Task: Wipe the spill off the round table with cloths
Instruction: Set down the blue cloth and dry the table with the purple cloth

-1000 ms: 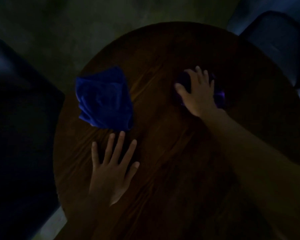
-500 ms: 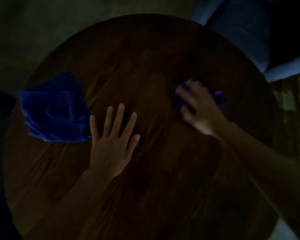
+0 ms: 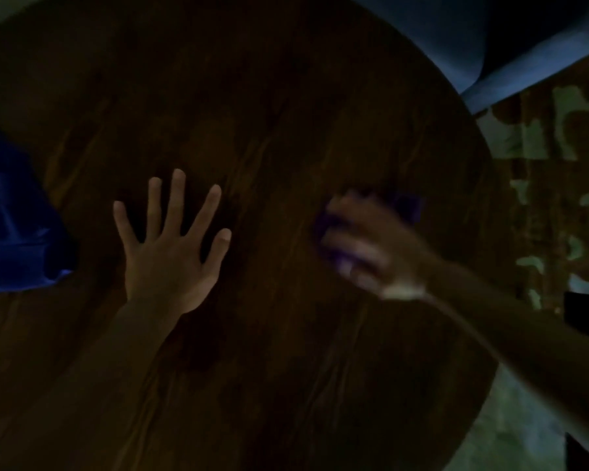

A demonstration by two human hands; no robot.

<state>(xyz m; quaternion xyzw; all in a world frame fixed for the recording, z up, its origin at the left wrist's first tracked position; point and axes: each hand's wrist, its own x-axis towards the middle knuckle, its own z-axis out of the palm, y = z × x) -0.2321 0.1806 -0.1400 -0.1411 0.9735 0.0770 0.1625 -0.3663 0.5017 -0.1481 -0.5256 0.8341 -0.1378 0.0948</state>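
The scene is very dark. A round, dark wooden table (image 3: 269, 113) fills most of the view. My left hand (image 3: 170, 253) lies flat on it, fingers spread, holding nothing. My right hand (image 3: 368, 246) is blurred by motion and presses a small purple cloth (image 3: 408, 207) against the tabletop on the right side. A crumpled blue cloth (image 3: 11, 226) lies on the table at the left edge of the view, just left of my left hand and apart from it. No spill can be made out in this light.
A blue upholstered seat (image 3: 473, 39) stands beyond the table's far right edge. A patterned floor (image 3: 558, 147) shows to the right. A dark object (image 3: 585, 317) sits at the right edge of the view.
The view has swung right, so the blue cloth has slid toward the left edge. My right hand with the purple cloth has moved nearer along the tabletop and is now blurred. My left hand stays flat.
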